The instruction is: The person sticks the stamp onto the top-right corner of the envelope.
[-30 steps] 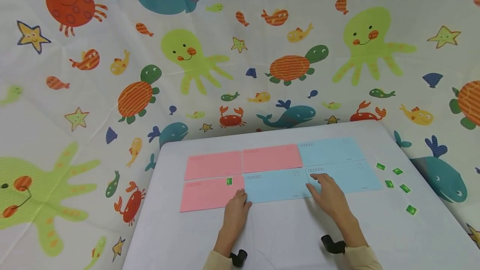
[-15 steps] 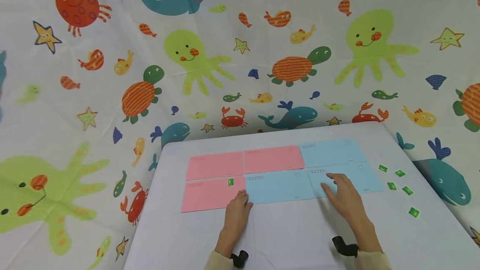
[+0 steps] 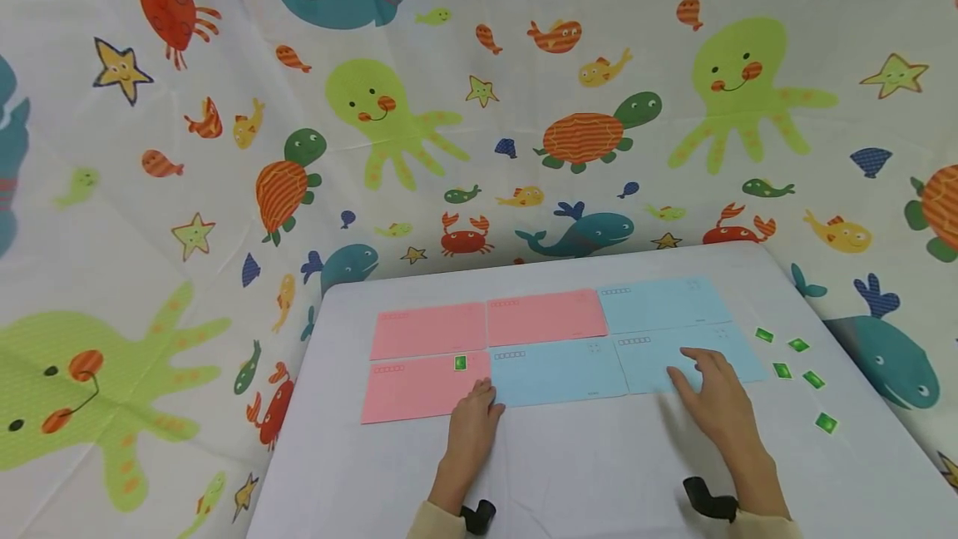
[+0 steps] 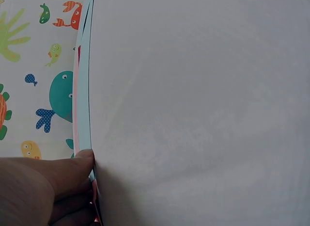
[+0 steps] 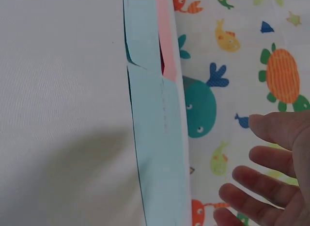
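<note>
My left hand (image 3: 473,422) rests with extended fingers where the lower pink envelope (image 3: 407,396) meets the lower middle blue envelope (image 3: 554,373). In the left wrist view its thumb (image 4: 83,160) lies at the envelope edge. A small green stamp-like piece (image 3: 460,363) sits on that pink envelope, near its upper right corner. Over the lower right blue envelope (image 3: 648,371) hovers my right hand (image 3: 718,402), fingers loosely bent and apart. Nothing shows between its fingers in the right wrist view, where the hand (image 5: 276,172) is raised above the table.
Two more pink envelopes, one at the left (image 3: 428,333) and one in the middle (image 3: 546,318), and a blue envelope (image 3: 662,306) form the back row. Several green stamp-like pieces (image 3: 782,371) lie right of the envelopes. A patterned cloth (image 3: 464,148) hangs behind the white table (image 3: 569,472).
My right hand has moved right, from the seam between the lower blue envelopes across the lower right one. My left hand stays at the same envelope edge.
</note>
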`<state>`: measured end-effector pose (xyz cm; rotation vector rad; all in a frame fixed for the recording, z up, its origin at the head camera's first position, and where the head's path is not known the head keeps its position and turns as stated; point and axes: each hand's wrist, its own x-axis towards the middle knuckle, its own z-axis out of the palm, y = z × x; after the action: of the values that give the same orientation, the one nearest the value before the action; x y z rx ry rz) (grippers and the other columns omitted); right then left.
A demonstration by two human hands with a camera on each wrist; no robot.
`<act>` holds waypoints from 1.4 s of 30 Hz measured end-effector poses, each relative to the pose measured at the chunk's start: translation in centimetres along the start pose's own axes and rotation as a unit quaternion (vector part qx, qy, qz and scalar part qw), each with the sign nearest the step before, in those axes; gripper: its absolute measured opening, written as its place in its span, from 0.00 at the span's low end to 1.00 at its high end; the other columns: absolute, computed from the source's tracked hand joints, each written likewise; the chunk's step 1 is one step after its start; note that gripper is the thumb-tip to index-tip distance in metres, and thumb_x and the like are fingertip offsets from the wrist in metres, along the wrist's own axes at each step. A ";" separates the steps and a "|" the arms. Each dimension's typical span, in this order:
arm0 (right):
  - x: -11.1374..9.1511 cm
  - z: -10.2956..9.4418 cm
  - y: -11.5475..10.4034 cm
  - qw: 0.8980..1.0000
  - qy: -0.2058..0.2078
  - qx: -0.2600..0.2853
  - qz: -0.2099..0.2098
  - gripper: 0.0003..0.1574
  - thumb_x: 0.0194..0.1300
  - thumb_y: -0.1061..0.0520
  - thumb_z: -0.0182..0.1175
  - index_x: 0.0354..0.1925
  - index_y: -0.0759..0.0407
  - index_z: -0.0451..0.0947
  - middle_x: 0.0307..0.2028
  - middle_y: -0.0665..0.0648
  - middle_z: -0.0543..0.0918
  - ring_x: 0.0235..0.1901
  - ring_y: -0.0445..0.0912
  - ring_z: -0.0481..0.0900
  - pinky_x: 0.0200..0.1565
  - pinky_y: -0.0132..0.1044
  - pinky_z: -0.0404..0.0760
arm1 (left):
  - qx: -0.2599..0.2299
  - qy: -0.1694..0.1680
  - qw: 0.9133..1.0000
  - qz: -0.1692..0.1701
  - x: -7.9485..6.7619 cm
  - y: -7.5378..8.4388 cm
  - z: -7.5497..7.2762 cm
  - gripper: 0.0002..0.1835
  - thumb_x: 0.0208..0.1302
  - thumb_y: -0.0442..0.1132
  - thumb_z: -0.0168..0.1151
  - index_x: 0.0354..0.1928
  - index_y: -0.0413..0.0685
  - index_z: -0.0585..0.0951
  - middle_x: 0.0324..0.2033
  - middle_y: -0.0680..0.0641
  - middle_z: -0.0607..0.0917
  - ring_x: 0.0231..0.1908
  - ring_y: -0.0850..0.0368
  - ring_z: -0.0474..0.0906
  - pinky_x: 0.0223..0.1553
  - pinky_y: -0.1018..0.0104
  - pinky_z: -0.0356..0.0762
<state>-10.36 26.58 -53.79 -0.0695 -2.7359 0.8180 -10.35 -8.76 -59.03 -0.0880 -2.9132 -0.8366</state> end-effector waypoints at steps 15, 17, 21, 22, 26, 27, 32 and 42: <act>-0.2 -1.9 2.9 0.998 0.021 -0.013 0.050 0.29 0.67 0.57 0.63 0.60 0.73 0.71 0.56 0.75 0.71 0.48 0.67 0.75 0.42 0.63 0.78 | -0.002 0.001 1.000 -0.002 0.0 0.0 0.0 0.18 0.61 0.34 0.69 0.52 0.31 0.84 0.57 0.37 0.84 0.61 0.42 0.80 0.59 0.49 0.79; -0.1 -2.1 3.1 0.998 0.017 -0.012 0.061 0.29 0.68 0.56 0.62 0.60 0.73 0.70 0.57 0.76 0.70 0.48 0.68 0.75 0.43 0.64 0.77 | -0.006 0.000 1.000 -0.004 0.0 0.0 0.0 0.18 0.61 0.33 0.69 0.52 0.31 0.84 0.57 0.36 0.84 0.61 0.42 0.80 0.59 0.49 0.79; -0.1 -2.7 3.6 0.996 0.008 -0.013 0.091 0.30 0.70 0.56 0.59 0.62 0.73 0.69 0.60 0.78 0.67 0.50 0.69 0.74 0.44 0.65 0.77 | -0.009 0.000 1.000 -0.004 -0.1 0.0 0.0 0.18 0.61 0.33 0.69 0.51 0.31 0.84 0.57 0.36 0.84 0.61 0.42 0.80 0.59 0.49 0.79; -0.1 -2.8 3.8 0.995 0.008 -0.014 0.099 0.30 0.70 0.56 0.59 0.62 0.74 0.68 0.60 0.78 0.67 0.51 0.69 0.74 0.45 0.65 0.77 | -0.010 0.001 1.000 -0.005 -0.1 0.0 -0.1 0.18 0.61 0.33 0.69 0.51 0.31 0.84 0.57 0.36 0.84 0.61 0.42 0.80 0.59 0.49 0.79; -0.1 -3.3 4.4 0.990 -0.006 -0.016 0.139 0.32 0.71 0.54 0.57 0.64 0.74 0.66 0.63 0.79 0.64 0.53 0.70 0.72 0.48 0.65 0.77 | -0.011 0.003 1.000 -0.004 -0.1 0.0 -0.1 0.17 0.61 0.33 0.69 0.51 0.31 0.84 0.57 0.36 0.84 0.61 0.42 0.80 0.59 0.49 0.79; -0.1 -3.4 4.5 0.988 -0.010 -0.017 0.150 0.33 0.72 0.54 0.56 0.65 0.74 0.66 0.64 0.79 0.63 0.54 0.70 0.71 0.49 0.65 0.77 | -0.011 0.004 1.000 -0.004 0.0 0.0 -0.1 0.17 0.61 0.33 0.69 0.51 0.31 0.84 0.57 0.36 0.84 0.61 0.42 0.80 0.59 0.49 0.79; 0.2 -3.8 5.3 0.981 -0.024 -0.018 0.193 0.36 0.73 0.52 0.55 0.69 0.72 0.62 0.66 0.79 0.61 0.57 0.71 0.68 0.53 0.66 0.77 | -0.011 0.006 1.000 -0.002 0.0 0.1 -0.1 0.17 0.61 0.33 0.69 0.51 0.31 0.84 0.57 0.36 0.84 0.61 0.42 0.80 0.59 0.49 0.79; 0.3 -4.4 7.2 0.969 -0.028 -0.028 0.243 0.38 0.74 0.50 0.52 0.72 0.71 0.58 0.69 0.80 0.57 0.58 0.71 0.67 0.55 0.65 0.74 | -0.012 0.004 1.000 -0.005 0.2 -0.1 0.0 0.18 0.60 0.33 0.70 0.52 0.32 0.84 0.58 0.37 0.84 0.62 0.43 0.80 0.60 0.50 0.79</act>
<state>-9.63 35.02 -54.12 -0.7636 -2.8310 0.8674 -10.57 -8.80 -59.05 -0.0710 -2.8996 -0.8715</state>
